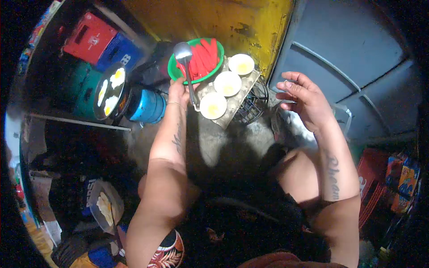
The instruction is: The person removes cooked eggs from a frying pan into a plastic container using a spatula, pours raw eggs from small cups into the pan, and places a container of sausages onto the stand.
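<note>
My left hand (179,92) is closed around the handle of a large metal spoon (183,52), whose head points away from me. That hand is against the near rim of a green bowl (171,71) holding red hot dogs (206,59); whether it also touches the bowl is unclear. Beside it, three white cups of cracked raw egg (213,106) stand in a row on a cardboard egg tray (234,100). My right hand (306,96) hovers to the right of the tray, fingers loosely curled and apart, with nothing visible in it.
At left, a frying pan (121,99) with several eggs sits by a blue gas canister (149,106). Red (90,38) and blue crates stand behind. A plastic tub (107,207) with pale food is low left. A black round rack (252,105) is under the tray; a grey metal panel (348,49) rises at right.
</note>
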The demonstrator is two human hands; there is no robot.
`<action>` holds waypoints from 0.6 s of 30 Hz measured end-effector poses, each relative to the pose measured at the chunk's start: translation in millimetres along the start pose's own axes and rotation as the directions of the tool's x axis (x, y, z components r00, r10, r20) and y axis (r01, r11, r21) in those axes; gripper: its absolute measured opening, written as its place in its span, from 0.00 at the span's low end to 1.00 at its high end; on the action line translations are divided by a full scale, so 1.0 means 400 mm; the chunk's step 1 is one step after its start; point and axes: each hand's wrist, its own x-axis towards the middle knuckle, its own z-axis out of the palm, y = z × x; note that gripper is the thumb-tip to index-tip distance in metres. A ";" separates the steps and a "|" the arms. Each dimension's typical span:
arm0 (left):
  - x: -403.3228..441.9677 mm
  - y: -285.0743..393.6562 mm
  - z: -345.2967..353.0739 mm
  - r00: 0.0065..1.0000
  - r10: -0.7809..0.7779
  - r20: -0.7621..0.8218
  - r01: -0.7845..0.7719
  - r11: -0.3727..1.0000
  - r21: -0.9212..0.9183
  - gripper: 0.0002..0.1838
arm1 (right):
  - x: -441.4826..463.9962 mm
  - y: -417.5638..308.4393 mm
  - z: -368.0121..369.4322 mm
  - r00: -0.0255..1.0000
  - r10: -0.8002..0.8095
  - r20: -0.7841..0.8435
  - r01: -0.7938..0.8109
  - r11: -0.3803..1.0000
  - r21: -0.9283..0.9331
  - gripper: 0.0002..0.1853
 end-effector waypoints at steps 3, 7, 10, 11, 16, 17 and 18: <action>-0.002 -0.008 -0.013 1.000 -0.015 -0.009 0.016 1.000 0.011 0.20 | -0.006 0.001 0.000 1.000 -0.002 -0.009 0.002 1.000 0.008 0.19; 0.026 -0.014 -0.044 0.990 -0.083 0.111 0.094 0.991 -0.099 0.19 | -0.015 -0.008 0.005 0.999 0.007 -0.044 -0.006 1.000 0.018 0.20; 0.046 -0.018 -0.057 0.984 -0.072 0.160 0.090 0.990 -0.105 0.27 | -0.010 -0.004 -0.003 0.999 0.006 -0.042 -0.005 1.000 0.020 0.21; 0.045 -0.024 -0.059 0.994 -0.063 0.094 0.069 0.995 -0.069 0.24 | -0.010 -0.003 -0.005 0.999 0.002 -0.039 -0.001 1.000 0.028 0.21; -0.013 -0.008 -0.001 1.000 0.002 -0.020 -0.002 1.000 -0.002 0.18 | -0.010 -0.004 -0.005 0.999 -0.003 -0.036 0.005 0.999 0.044 0.21; -0.014 -0.008 0.001 0.999 0.031 -0.025 -0.031 0.999 0.011 0.19 | -0.009 -0.007 0.000 0.999 -0.004 -0.037 0.005 0.999 0.044 0.21; -0.026 -0.008 0.012 0.998 0.060 -0.032 -0.060 0.998 0.023 0.19 | -0.010 -0.009 0.003 0.999 -0.003 -0.037 0.005 0.999 0.044 0.21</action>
